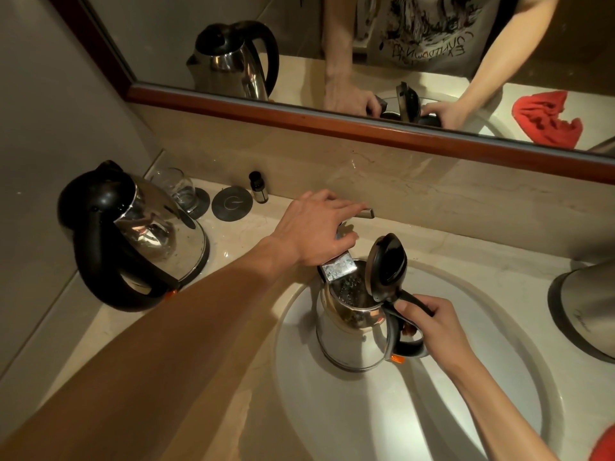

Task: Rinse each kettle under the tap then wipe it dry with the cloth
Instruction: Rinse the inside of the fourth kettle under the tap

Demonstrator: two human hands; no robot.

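Left hand point(316, 227) fingers gripping tap point(339, 269), right hand point(432, 322) holding open kettle point(346, 334), second kettle point(133, 234) left

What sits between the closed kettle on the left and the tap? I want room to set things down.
In the head view, a glass on a coaster, a second coaster and a small bottle.
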